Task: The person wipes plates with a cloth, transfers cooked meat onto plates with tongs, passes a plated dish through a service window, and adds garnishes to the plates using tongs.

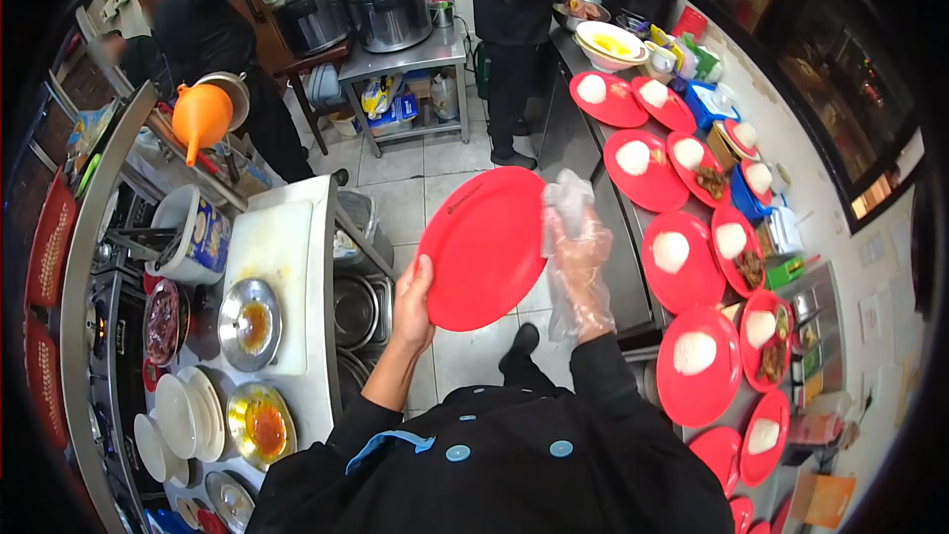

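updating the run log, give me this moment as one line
left hand: holding red plate; right hand: gloved, at plate's edge; right side: red plates with rice

1. The tiled floor [395, 153] is pale.
2. Dark windows [820, 69] sit in the white wall [801, 160] on the right.
3. A brown door [267, 25] is at the back.
4. A small metal worktop [407, 64] stands near it.
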`<state>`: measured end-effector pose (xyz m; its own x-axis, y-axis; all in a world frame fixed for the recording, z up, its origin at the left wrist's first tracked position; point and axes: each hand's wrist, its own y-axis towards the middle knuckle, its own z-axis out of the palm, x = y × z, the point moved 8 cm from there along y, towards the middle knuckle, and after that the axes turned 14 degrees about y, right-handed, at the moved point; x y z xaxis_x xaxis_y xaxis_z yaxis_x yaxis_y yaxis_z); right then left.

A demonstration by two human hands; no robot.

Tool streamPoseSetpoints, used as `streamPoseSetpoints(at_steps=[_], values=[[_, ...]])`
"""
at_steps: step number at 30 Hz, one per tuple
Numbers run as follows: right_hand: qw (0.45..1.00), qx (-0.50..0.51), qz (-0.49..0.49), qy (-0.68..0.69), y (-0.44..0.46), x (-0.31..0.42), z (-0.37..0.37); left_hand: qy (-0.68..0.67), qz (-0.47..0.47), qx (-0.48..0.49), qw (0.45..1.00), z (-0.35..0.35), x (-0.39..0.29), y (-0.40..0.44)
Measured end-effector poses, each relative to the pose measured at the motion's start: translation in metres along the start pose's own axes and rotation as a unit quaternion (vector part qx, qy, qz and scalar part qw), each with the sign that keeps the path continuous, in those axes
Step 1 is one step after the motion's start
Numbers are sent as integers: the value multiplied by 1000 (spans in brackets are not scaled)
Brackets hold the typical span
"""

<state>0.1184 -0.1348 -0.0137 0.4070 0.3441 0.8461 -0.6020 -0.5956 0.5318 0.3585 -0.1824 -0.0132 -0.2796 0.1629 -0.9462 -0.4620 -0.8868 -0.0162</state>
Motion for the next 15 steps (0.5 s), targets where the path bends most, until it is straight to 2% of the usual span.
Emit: streamPoseSetpoints(at_steps=[1,2,3,4,5,8,10,11,13,14,15], values=[[979,14,136,149,5,32,29,24,4,0,1000,10,7,16],[997,55,27,39,4,38,55,50,7,0,999,16,15,32],[991,70,-89,-72,-1,45,80,64,34,-38,997,12,24,56],[988,100,-110,-38,-4,54,97,76,67,-74,992,11,28,82],[982,127,-136,-4,2,62,104,44,74,-61,994,11,19,105],[980,169,-96,48,39,16,103,14,96,-58,994,37,-12,153],[989,109,-94,34,71,-40,86,31,89,-64,993,50,-5,177],[987,85,15,137,97,-81,84,76,81,-65,992,58,0,186],[996,24,68,49,147,-138,64,64,69,-45,995,75,1,199],[996,25,69,49,171,-142,57,50,54,-36,997,77,2,207],[989,42,126,64,193,-146,54,47,28,-38,998,73,7,216]])
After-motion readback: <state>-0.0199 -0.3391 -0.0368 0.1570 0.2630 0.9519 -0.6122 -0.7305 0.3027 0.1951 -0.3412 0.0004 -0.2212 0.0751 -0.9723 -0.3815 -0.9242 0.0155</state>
